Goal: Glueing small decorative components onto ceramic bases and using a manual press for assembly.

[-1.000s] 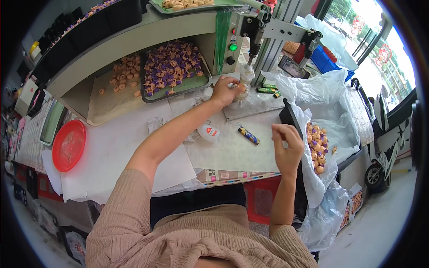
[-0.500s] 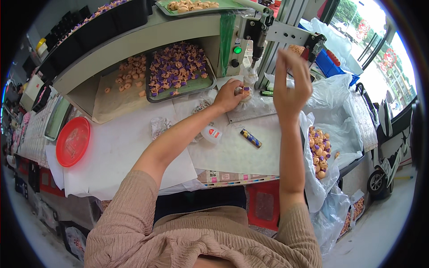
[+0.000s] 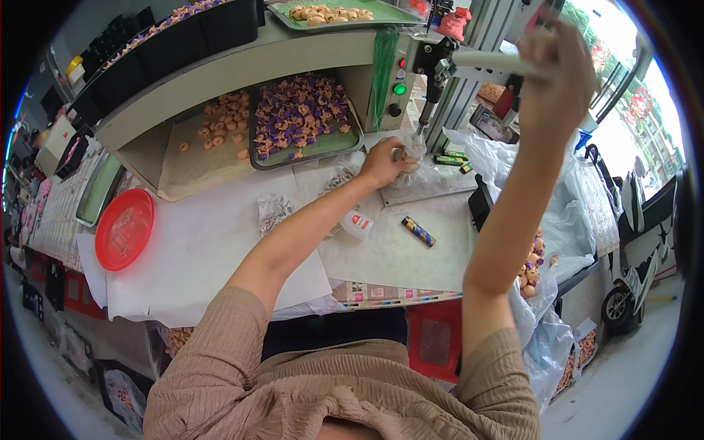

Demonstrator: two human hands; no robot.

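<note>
My right hand (image 3: 556,77) is raised at the upper right, slightly smeared by motion, its fingers wrapped round the end of the pale lever (image 3: 491,62) of a bench press. Under the press's dark spindle (image 3: 433,99) stands a holder wrapped in clear plastic (image 3: 416,149), on a flat metal base plate (image 3: 433,192). My left hand (image 3: 385,163) is closed at the holder's left side, with thumb and fingers curled against it. What sits inside the holder is mostly hidden by plastic and fingers. The spindle's lower end meets the top of the holder.
A tray (image 3: 358,150) of purple-and-tan pieces lies under the shelf, beside loose tan pieces (image 3: 220,125). A red plastic dish (image 3: 103,253) is at left. A small bottle (image 3: 357,225) and a dark cylinder (image 3: 419,231) lie in front. A plastic-lined bin (image 3: 572,220) stands at right.
My right hand has moved up and right and now grips the lever. The small purple-and-tan piece seen by my left fingers is now covered. The view has shifted slightly.
</note>
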